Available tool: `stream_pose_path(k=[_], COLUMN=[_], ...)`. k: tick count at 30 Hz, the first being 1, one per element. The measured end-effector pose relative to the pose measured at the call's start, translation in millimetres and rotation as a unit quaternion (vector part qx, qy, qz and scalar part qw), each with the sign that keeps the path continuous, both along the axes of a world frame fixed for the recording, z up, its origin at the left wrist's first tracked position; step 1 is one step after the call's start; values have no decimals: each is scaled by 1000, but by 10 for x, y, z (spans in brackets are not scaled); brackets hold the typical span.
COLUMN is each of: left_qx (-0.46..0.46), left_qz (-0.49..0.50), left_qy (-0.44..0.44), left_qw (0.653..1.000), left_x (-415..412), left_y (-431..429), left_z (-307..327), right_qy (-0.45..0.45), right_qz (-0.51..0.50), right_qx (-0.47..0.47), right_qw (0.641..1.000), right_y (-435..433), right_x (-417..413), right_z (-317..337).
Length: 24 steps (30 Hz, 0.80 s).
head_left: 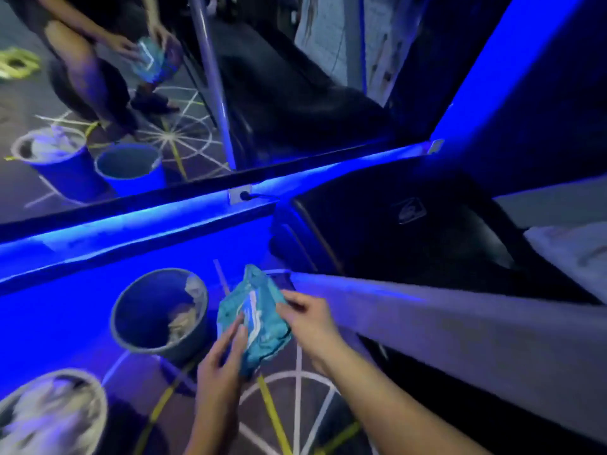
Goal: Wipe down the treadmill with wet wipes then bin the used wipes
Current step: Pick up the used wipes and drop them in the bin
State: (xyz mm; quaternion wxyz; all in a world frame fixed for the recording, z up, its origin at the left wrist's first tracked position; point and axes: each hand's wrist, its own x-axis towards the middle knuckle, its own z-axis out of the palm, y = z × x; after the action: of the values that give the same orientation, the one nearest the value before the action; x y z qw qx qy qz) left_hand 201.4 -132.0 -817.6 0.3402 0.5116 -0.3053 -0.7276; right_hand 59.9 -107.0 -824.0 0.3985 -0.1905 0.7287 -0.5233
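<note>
A teal wet-wipes pack [254, 318] hangs between my two hands above the floor. My left hand [221, 359] supports it from below and the left, fingers laid on its front near the white flap. My right hand [307, 323] grips the pack's right edge with curled fingers. The black treadmill [427, 238] stands to the right, its grey side rail [443, 320] running diagonally past my right forearm. A round bin [154, 313] with crumpled wipes inside stands on the floor just left of the pack.
A second bin [49, 418] full of white waste sits at the bottom left. A wall mirror [295, 77] ahead reflects me, both bins and the treadmill. A blue light strip [138, 221] and a wall socket [241, 194] run under it. The floor has white and yellow lines.
</note>
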Motion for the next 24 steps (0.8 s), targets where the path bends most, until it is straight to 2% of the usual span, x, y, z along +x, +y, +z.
stream_pose_path(k=[3,8,11,14,18,24], left_qx=[-18,-60,-129,-189,-247,-332], left_qz=[14,-79,-110,-140,-164,-172], left_qy=[-20,-3,1,20,69,154], left_qw=[1000,995,986,972,952,915], left_x=[148,-104,-294,-540,-920,-1546], left_y=[5,-89,-166,-265,-281,166], left_z=[884,2997,4244,5149,6075,7004], right_qy=[-2,2,59,101,217,272], right_qz=[-14,-107,-129,-140,-144,-224], right_qx=[5,-27,-61,-92,-119,-134], right_qw=[1000,994,988,981,958,926], right_y=[-5,33,119,150,291,884], right_x=[246,226,79,-140,-453,-806], right_z=[937,3003,4208,5287,6323,7459])
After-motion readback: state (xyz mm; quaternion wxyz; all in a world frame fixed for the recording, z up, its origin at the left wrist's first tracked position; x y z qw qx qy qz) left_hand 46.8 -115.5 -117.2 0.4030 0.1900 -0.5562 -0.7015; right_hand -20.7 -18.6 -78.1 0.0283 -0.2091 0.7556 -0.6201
